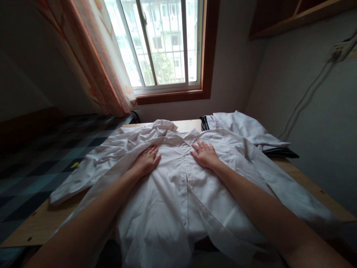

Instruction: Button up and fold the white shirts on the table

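A white button-up shirt (170, 178) lies spread out front side up, its collar toward the window and its hem hanging over the near edge. My left hand (147, 160) rests flat on the left chest of the shirt, fingers stretched out. On the other side of the button row, my right hand (205, 153) lies flat just below the collar, fingers apart. Neither hand grips the cloth. One sleeve stretches out to the right, and creased white cloth bunches at the far left. Below the middle, the front edges part.
The shirt lies on a wooden board (295, 173). Another folded white garment (240, 126) with dark striped cloth beneath sits at the back right. A checkered bed cover (30, 163) is at the left. Behind are a curtain (95, 59), a window (167, 48) and a wall cable (302, 93).
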### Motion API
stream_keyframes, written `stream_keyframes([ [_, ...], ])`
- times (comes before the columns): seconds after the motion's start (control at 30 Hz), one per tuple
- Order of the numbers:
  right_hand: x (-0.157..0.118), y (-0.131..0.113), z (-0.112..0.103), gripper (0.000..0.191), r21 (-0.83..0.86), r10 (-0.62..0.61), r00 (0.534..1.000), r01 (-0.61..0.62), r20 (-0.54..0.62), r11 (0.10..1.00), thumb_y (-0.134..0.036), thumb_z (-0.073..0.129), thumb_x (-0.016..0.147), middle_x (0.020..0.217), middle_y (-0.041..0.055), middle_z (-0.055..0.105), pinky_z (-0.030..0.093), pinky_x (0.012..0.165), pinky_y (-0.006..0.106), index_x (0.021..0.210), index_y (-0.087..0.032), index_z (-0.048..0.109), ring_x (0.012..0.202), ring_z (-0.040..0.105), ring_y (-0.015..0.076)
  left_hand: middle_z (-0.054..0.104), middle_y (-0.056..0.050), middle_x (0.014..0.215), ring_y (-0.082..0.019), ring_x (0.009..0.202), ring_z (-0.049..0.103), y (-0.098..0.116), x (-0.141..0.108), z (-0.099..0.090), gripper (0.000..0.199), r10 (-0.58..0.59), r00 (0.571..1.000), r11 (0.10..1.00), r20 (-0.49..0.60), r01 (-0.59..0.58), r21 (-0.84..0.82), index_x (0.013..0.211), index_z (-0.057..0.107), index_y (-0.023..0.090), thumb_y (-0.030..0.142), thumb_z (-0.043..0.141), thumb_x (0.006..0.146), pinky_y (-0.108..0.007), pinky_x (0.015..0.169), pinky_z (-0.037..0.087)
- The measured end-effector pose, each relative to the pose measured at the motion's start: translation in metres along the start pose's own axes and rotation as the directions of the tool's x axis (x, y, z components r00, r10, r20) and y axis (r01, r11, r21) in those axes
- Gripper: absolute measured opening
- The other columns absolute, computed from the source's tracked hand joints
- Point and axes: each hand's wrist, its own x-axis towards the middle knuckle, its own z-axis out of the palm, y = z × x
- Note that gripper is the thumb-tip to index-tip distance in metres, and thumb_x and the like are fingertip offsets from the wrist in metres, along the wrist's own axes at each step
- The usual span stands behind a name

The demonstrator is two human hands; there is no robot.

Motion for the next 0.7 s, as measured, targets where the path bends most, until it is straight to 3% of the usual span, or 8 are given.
stream_keyframes([
  [0.1, 0.001, 0.0, 0.002, 0.065, -0.005, 0.005, 1.0, -0.005, -0.002, 1.0, -0.053, 0.024, 0.102, 0.167, 0.0073, 0.019, 0.004, 0.123, 0.05, 0.159, -0.022, 0.029, 0.154, 0.013, 0.0239, 0.063, -0.01, 0.139, -0.026, 0.138, 0.048, 0.012, -0.008, -0.006, 0.054, -0.07, 0.997, 0.994, -0.046, 0.073, 0.077, 0.137, 0.059, 0.017, 0.033, 0.029, 0.095, -0.041, 0.117, 0.034],
  [0.2, 0.002, 0.0, 0.003, 0.067, -0.014, 0.006, 1.0, -0.006, 0.001, 1.0, -0.052, 0.023, 0.102, 0.168, 0.0076, 0.018, 0.005, 0.123, 0.05, 0.16, -0.019, 0.026, 0.155, 0.012, 0.0239, 0.072, -0.014, 0.117, -0.03, 0.12, 0.06, 0.03, -0.009, -0.017, 0.047, -0.15, 0.989, 0.967, -0.006, 0.148, 0.209, 0.114, 0.072, 0.017, 0.022, 0.031, 0.092, -0.043, 0.104, 0.046],
  [0.27, 0.002, 0.0, 0.004, 0.067, -0.015, 0.003, 1.0, -0.003, 0.001, 1.0, -0.052, 0.023, 0.102, 0.168, 0.0071, 0.018, 0.005, 0.123, 0.051, 0.16, -0.019, 0.027, 0.155, 0.011, 0.024, 0.072, -0.015, 0.11, -0.031, 0.113, 0.062, 0.048, -0.003, -0.024, 0.041, -0.136, 0.991, 0.961, 0.007, 0.131, 0.243, 0.104, 0.075, 0.017, 0.019, 0.036, 0.09, -0.042, 0.099, 0.048],
  [0.33, 0.002, 0.0, 0.004, 0.066, -0.015, 0.003, 1.0, -0.003, 0.0, 1.0, -0.052, 0.022, 0.103, 0.168, 0.0069, 0.018, 0.005, 0.123, 0.051, 0.16, -0.019, 0.027, 0.155, 0.012, 0.0241, 0.071, -0.015, 0.115, -0.03, 0.116, 0.061, 0.068, 0.009, -0.028, 0.039, -0.051, 0.998, 0.975, -0.048, 0.06, 0.212, 0.111, 0.073, 0.015, 0.021, 0.039, 0.092, -0.04, 0.101, 0.047],
  [0.4, 0.002, 0.0, 0.004, 0.067, -0.015, 0.004, 1.0, -0.004, -0.004, 1.0, -0.053, 0.022, 0.103, 0.168, 0.0068, 0.018, 0.004, 0.123, 0.051, 0.16, -0.019, 0.027, 0.154, 0.012, 0.0238, 0.065, -0.015, 0.133, -0.027, 0.126, 0.056, 0.086, 0.024, -0.027, 0.044, 0.061, 0.989, 0.986, -0.134, -0.039, 0.16, 0.13, 0.063, 0.011, 0.023, 0.04, 0.094, -0.038, 0.108, 0.043],
  [0.5, 0.002, 0.0, 0.003, 0.067, -0.015, 0.003, 1.0, -0.003, -0.006, 1.0, -0.053, 0.022, 0.102, 0.167, 0.0066, 0.019, 0.005, 0.123, 0.05, 0.16, -0.02, 0.027, 0.154, 0.013, 0.0231, 0.044, -0.014, 0.156, -0.024, 0.147, 0.036, 0.099, 0.047, -0.014, 0.055, 0.145, 0.968, 0.985, -0.206, -0.12, 0.127, 0.148, 0.045, 0.008, 0.027, 0.038, 0.097, -0.036, 0.122, 0.026],
  [0.57, 0.002, 0.0, 0.004, 0.066, -0.016, 0.002, 1.0, -0.002, -0.008, 1.0, -0.053, 0.022, 0.102, 0.167, 0.0068, 0.02, 0.005, 0.123, 0.049, 0.16, -0.02, 0.028, 0.154, 0.014, 0.0228, 0.035, -0.017, 0.161, -0.024, 0.152, 0.026, 0.096, 0.061, -0.001, 0.059, 0.105, 0.975, 0.991, -0.193, -0.086, 0.106, 0.151, 0.039, 0.004, 0.031, 0.035, 0.099, -0.036, 0.125, 0.019],
  [0.7, 0.002, 0.0, 0.007, 0.065, -0.023, 0.0, 0.999, -0.001, -0.036, 1.0, -0.053, 0.023, 0.102, 0.167, 0.0073, 0.021, 0.005, 0.123, 0.05, 0.159, -0.021, 0.029, 0.154, 0.015, 0.0233, 0.033, -0.017, 0.161, -0.025, 0.152, 0.025, 0.08, 0.078, 0.019, 0.063, -0.035, 0.999, 0.999, -0.016, 0.035, 0.035, 0.152, 0.038, 0.005, 0.041, 0.027, 0.101, -0.04, 0.124, 0.019],
])
